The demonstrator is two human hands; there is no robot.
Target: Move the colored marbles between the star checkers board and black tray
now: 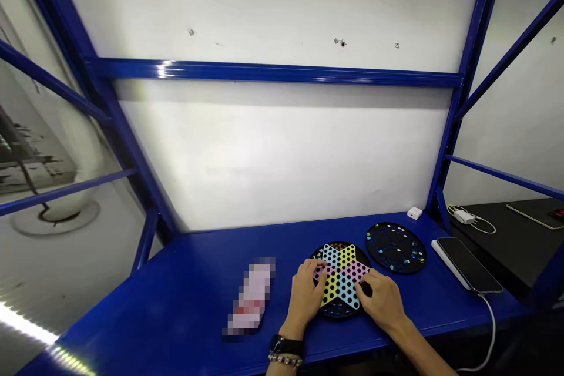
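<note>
A star-shaped Chinese checkers board (338, 275), with blue, yellow and pink points full of holes, lies over a round black tray (337, 310) on the blue table. My left hand (307, 291) grips the board's left side, its fingers over the pink point and the thumb on the yellow part. At the right side, my right hand (382, 298) has curled fingers on the other pink point, thumb by the lower blue one. Small pieces show in the tray around the star. Its fingertips are partly hidden.
A second round black tray (395, 248) with scattered small pieces lies behind to the right. Further right are a phone (469, 264) on a white stand with a cable, and a small white case (415, 212). A blurred pinkish packet (252, 296) lies left. Blue frame posts (449, 129) border the table.
</note>
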